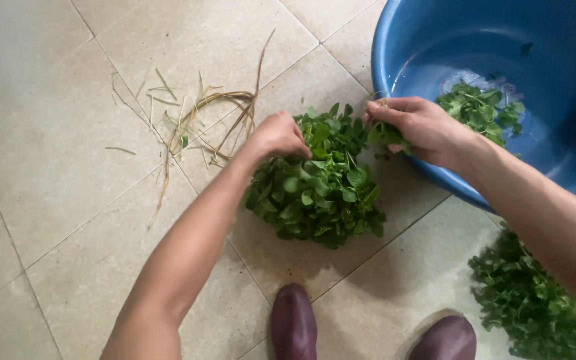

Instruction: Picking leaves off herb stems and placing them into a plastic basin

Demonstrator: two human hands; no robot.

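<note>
A bunch of green leafy herbs lies on the tiled floor in front of me. My left hand grips the top of this bunch, fingers closed into the leaves. My right hand is closed on a small sprig of leaves at the bunch's upper right, just beside the rim of a large blue basin. Inside the basin, some green leaves lie in shallow water.
Dry straw and stalks are scattered on the beige tiles to the left. A second heap of greens lies at the lower right. Two dark maroon shoes show at the bottom edge.
</note>
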